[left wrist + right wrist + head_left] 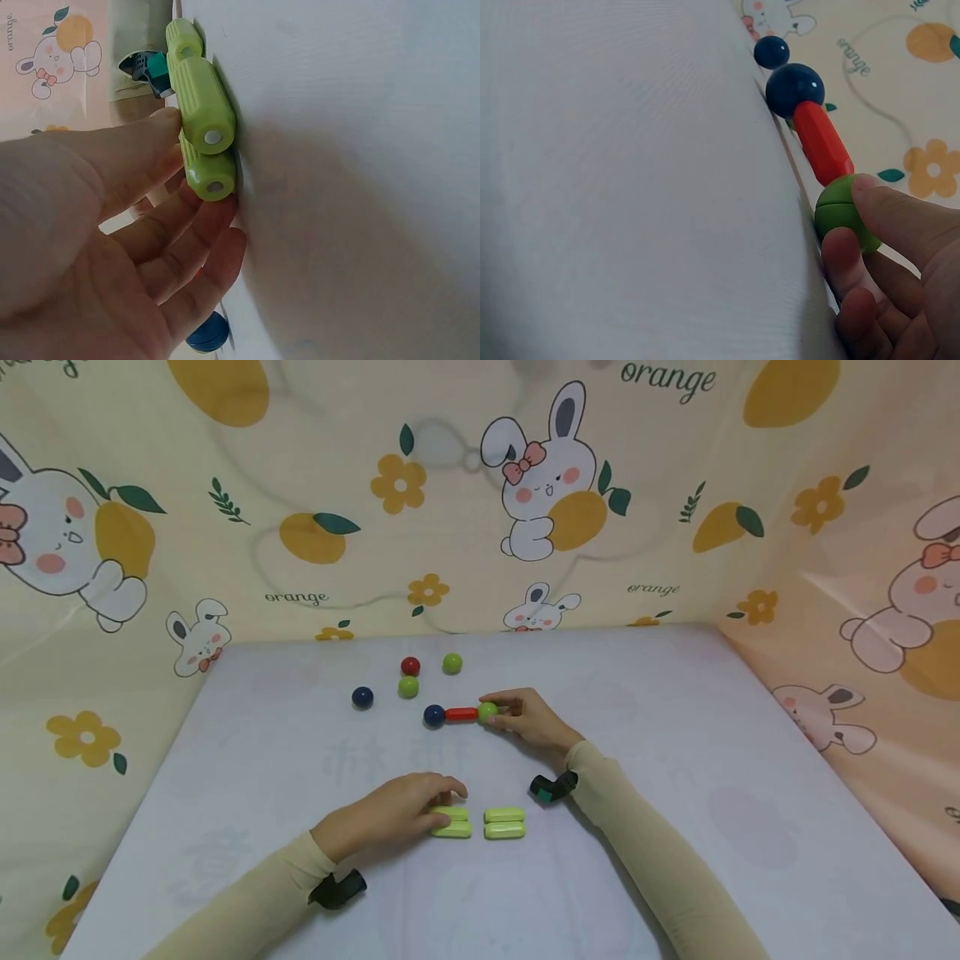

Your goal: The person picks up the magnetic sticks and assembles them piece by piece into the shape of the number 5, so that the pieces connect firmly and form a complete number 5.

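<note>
My right hand point(534, 720) pinches a green ball point(486, 710) between thumb and fingers. That ball touches one end of a red rod point(461, 714), whose other end meets a dark blue ball point(434, 717); all three lie in a row on the table. Closer to me, my left hand point(401, 806) holds a pair of light green rods point(457, 832), thumb on one side and fingers on the other. Ribbed sides and round silvery end discs show on these rods point(210, 105) in the left wrist view. A second light green pair point(505, 830) lies just to the right.
Behind the joined row are a loose dark blue ball point(362, 697), a red ball point(410, 667) and two green balls, one nearer point(408, 687) and one farther point(452, 663). A white cloth point(300, 760) covers the table; printed rabbit fabric point(465, 560) hangs around it.
</note>
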A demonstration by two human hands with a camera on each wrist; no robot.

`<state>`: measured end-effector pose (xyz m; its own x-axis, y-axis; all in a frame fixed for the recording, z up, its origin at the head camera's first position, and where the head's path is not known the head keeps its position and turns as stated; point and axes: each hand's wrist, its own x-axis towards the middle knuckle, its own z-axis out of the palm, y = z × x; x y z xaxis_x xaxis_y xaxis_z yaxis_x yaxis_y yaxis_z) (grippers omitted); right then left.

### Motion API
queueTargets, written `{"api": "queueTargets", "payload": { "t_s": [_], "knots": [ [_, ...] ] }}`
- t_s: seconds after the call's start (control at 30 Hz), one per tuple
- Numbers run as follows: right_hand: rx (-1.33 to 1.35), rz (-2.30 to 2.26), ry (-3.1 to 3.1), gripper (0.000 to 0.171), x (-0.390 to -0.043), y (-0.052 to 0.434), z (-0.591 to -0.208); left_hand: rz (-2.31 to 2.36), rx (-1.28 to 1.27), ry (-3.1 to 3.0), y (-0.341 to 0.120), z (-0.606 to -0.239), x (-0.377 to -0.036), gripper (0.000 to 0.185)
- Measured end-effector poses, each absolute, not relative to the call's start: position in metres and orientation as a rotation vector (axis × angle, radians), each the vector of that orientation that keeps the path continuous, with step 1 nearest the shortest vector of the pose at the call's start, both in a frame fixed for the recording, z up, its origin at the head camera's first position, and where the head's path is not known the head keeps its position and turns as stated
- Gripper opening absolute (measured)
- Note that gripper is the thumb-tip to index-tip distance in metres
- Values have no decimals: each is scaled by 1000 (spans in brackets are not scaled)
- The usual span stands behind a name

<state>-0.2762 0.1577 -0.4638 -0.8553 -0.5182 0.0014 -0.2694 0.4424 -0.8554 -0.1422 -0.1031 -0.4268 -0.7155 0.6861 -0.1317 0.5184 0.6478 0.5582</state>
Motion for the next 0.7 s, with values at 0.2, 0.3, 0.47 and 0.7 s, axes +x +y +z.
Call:
{"api": "queueTargets", "payload": {
  "t_s": [0.2, 0.3, 0.47, 0.7],
  "knots": [
    [-675, -1389, 2427, 41, -276, 157, -464, 822, 899, 2424, -105, -428, -147, 32],
    [-676, -1390, 2433, 39, -276, 157, -463, 852, 909, 2390, -106, -428, -150, 31],
    [-690, -1375, 2448, 39, -274, 157, -462, 915, 825, 2397, -108, -431, -155, 27],
    [-680, -1390, 2440, 39, -274, 157, -462, 1083, 681, 2444, -111, -435, -167, 26]
  ]
}}
